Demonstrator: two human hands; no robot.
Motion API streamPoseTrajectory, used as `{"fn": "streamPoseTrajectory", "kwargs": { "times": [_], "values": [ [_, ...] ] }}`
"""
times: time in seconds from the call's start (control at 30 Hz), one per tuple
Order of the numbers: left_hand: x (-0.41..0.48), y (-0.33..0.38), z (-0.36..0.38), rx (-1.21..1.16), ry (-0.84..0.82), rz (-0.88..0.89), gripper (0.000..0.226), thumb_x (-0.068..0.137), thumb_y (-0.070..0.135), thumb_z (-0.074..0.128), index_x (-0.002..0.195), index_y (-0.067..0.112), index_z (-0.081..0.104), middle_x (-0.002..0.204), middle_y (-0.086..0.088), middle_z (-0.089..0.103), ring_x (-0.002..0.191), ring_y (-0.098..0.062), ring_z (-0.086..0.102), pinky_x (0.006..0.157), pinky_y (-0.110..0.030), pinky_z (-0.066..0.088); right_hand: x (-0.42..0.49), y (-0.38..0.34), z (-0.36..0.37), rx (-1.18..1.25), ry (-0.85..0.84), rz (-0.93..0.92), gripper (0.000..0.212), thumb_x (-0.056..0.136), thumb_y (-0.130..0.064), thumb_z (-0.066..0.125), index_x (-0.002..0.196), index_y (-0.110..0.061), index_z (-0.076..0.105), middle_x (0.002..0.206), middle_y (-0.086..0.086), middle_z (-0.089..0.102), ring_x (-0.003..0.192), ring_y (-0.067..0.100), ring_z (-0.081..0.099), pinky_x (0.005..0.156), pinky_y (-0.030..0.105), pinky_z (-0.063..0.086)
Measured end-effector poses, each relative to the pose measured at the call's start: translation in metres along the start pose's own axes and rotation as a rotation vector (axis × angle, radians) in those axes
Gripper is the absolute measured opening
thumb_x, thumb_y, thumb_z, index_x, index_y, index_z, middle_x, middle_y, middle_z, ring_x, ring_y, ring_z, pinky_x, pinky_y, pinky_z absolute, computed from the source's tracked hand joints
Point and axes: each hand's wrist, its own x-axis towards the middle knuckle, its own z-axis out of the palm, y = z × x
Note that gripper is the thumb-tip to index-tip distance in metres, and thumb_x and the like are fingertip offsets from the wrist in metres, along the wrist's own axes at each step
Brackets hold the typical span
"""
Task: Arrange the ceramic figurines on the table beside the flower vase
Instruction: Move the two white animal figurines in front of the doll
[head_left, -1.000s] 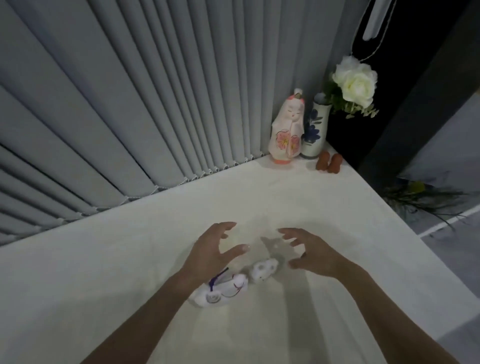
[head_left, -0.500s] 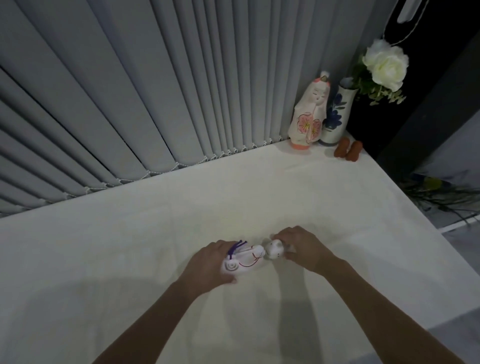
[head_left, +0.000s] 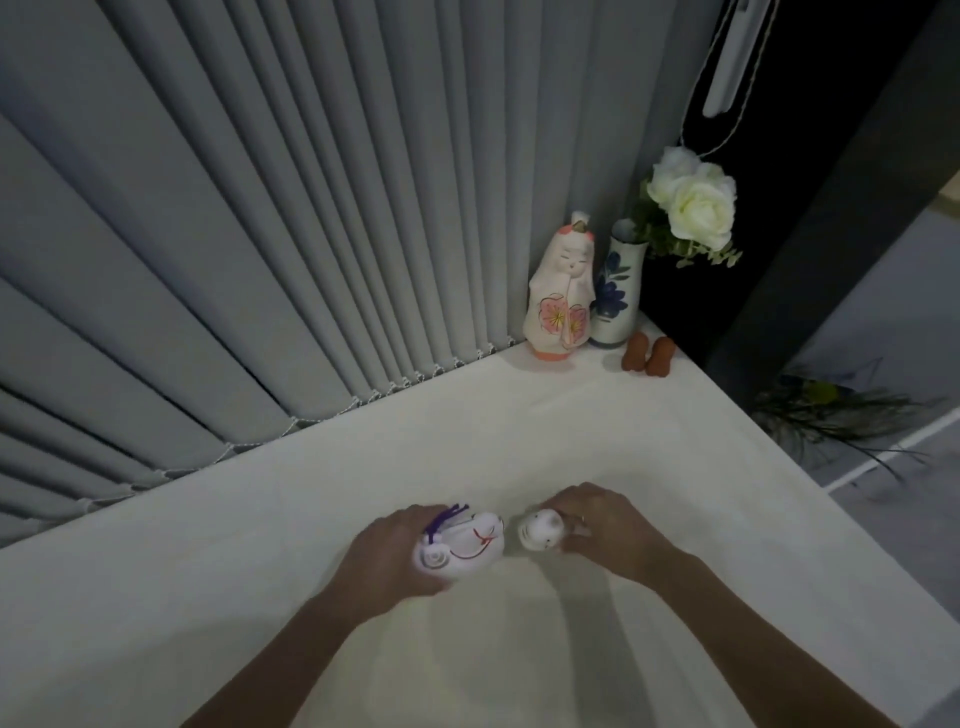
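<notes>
Left hand (head_left: 387, 558) gripping white figurine (head_left: 467, 545), right hand (head_left: 605, 530) another.

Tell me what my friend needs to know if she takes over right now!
Left hand: closed on the larger white figurine with purple cord.
Right hand: closed on the small white figurine.
Both figurines are near the table's front middle, close together, far from the flower vase.
Done: the tall doll figurine stands upright against the vase's left side; two small brown figurines sit just in front of the vase.
Left: carry both white figurines to the far right corner and set them beside the vase.
</notes>
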Motion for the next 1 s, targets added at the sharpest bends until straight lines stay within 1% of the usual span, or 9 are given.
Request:
{"fn": "streamPoseTrajectory", "kwargs": {
  "times": [0.1, 0.2, 0.3, 0.43, 0.5, 0.57, 0.73, 0.87, 1.0],
  "values": [
    [0.051, 0.019, -0.030, -0.032, -0.011, 0.053, 0.075, 0.057, 0.047, 0.073, 0.127, 0.027, 0.054, 0.121, 0.002, 0.065, 0.111, -0.018, 0.061, 0.094, -0.030, 0.047, 0.021, 0.016, -0.032, 0.051, 0.111, 0.061, 0.040, 0.071, -0.015, 0.074, 0.110, -0.020, 0.065, 0.107, 0.002, 0.069, 0.096, 0.022, 0.058, 0.079, 0.026, 0.041],
    [0.106, 0.033, -0.053, -0.024, -0.023, 0.137, 0.073, 0.059, 0.031, 0.082, 0.127, 0.025, 0.056, 0.120, -0.001, 0.067, 0.110, -0.021, 0.060, 0.096, -0.036, 0.047, 0.045, 0.031, -0.060, 0.062, 0.196, 0.123, 0.042, 0.070, -0.012, 0.075, 0.110, -0.018, 0.065, 0.107, 0.006, 0.069, 0.098, 0.024, 0.058, 0.086, 0.035, 0.046],
    [0.160, 0.043, -0.065, 0.041, -0.021, 0.206, 0.072, 0.056, 0.025, 0.084, 0.123, 0.025, 0.059, 0.115, 0.000, 0.069, 0.107, -0.021, 0.060, 0.094, -0.035, 0.048, 0.073, 0.048, -0.080, 0.048, 0.233, 0.182, 0.041, 0.070, -0.014, 0.074, 0.110, -0.018, 0.065, 0.108, 0.008, 0.069, 0.099, 0.026, 0.058, 0.087, 0.037, 0.047],
    [0.217, 0.050, -0.069, 0.139, -0.039, 0.249, 0.072, 0.054, 0.024, 0.086, 0.121, 0.025, 0.060, 0.115, -0.003, 0.069, 0.107, -0.022, 0.059, 0.093, -0.032, 0.047, 0.103, 0.066, -0.089, -0.007, 0.214, 0.241, 0.036, 0.072, -0.019, 0.071, 0.108, -0.016, 0.064, 0.106, 0.008, 0.068, 0.099, 0.026, 0.059, 0.083, 0.035, 0.047],
    [0.238, 0.051, -0.069, 0.146, -0.044, 0.264, 0.071, 0.053, 0.023, 0.087, 0.119, 0.024, 0.061, 0.113, -0.001, 0.070, 0.105, -0.021, 0.061, 0.090, -0.030, 0.044, 0.114, 0.073, -0.088, -0.014, 0.204, 0.267, 0.033, 0.072, -0.019, 0.071, 0.104, -0.014, 0.064, 0.097, 0.007, 0.067, 0.095, 0.026, 0.060, 0.073, 0.031, 0.045],
    [0.252, 0.051, -0.067, 0.172, -0.071, 0.279, 0.072, 0.054, 0.025, 0.087, 0.120, 0.026, 0.060, 0.113, 0.002, 0.070, 0.106, -0.019, 0.060, 0.094, -0.032, 0.041, 0.123, 0.079, -0.087, -0.017, 0.204, 0.287, 0.029, 0.072, -0.018, 0.071, 0.100, -0.012, 0.064, 0.086, 0.003, 0.059, 0.091, 0.027, 0.060, 0.065, 0.027, 0.038],
    [0.267, 0.049, -0.064, 0.249, -0.142, 0.294, 0.074, 0.059, 0.029, 0.085, 0.126, 0.030, 0.054, 0.120, 0.002, 0.066, 0.113, -0.021, 0.054, 0.097, -0.035, 0.034, 0.140, 0.089, -0.083, -0.075, 0.158, 0.293, 0.030, 0.073, -0.021, 0.069, 0.101, -0.012, 0.064, 0.095, 0.008, 0.063, 0.094, 0.024, 0.055, 0.075, 0.031, 0.043],
    [0.270, 0.053, -0.068, 0.306, -0.165, 0.311, 0.072, 0.062, 0.029, 0.083, 0.127, 0.031, 0.053, 0.121, 0.003, 0.065, 0.114, -0.020, 0.052, 0.097, -0.034, 0.031, 0.143, 0.092, -0.084, -0.046, 0.139, 0.292, 0.029, 0.072, -0.018, 0.069, 0.100, -0.010, 0.064, 0.078, -0.001, 0.053, 0.081, 0.017, 0.047, 0.068, 0.026, 0.034],
    [0.266, 0.054, -0.067, 0.348, -0.147, 0.317, 0.070, 0.065, 0.031, 0.081, 0.128, 0.033, 0.052, 0.124, 0.003, 0.064, 0.116, -0.020, 0.051, 0.096, -0.036, 0.032, 0.141, 0.090, -0.086, 0.001, 0.158, 0.289, 0.031, 0.070, -0.017, 0.072, 0.099, -0.010, 0.065, 0.087, 0.009, 0.062, 0.078, 0.017, 0.046, 0.066, 0.024, 0.031]
  ]
}}
